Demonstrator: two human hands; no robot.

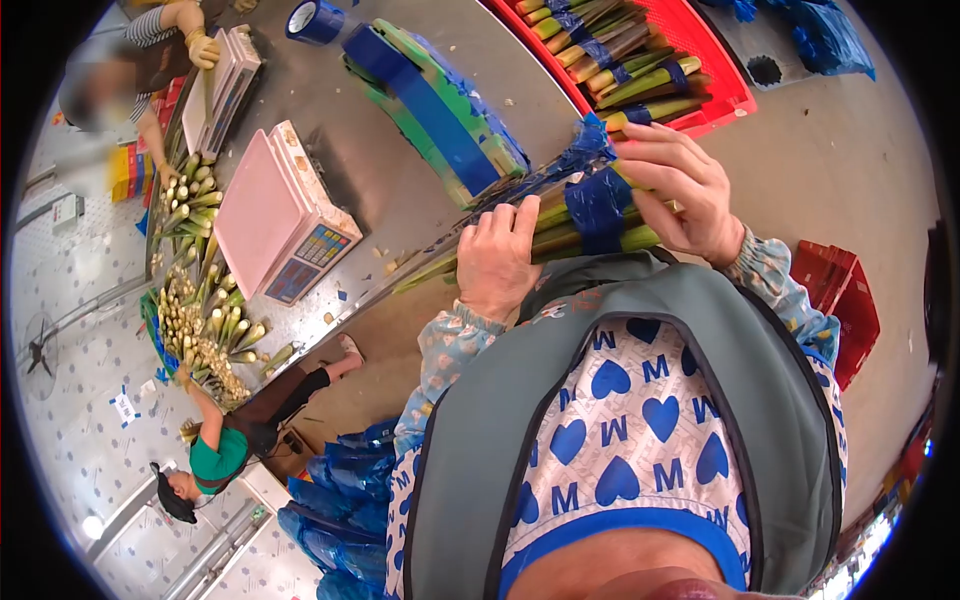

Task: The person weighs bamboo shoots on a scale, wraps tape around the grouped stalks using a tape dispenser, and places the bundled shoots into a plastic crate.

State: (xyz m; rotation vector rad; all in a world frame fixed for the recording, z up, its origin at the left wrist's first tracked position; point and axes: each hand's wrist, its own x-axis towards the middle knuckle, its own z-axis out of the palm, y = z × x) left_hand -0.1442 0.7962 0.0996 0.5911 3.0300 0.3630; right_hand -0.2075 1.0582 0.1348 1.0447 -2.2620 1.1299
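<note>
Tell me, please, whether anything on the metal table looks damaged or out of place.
Small scraps litter the metal table near the pink digital scale, seemingly unswept debris. The green-and-blue block looks worn, its edge ragged.

Betw. L hand & R hand: min. 1 blue-taped green stalk bundle. Left of L: 2 flat pale-topped scales, 1 blue tape roll, 2 co-workers. Beyond R: 1 red plastic crate.
</note>
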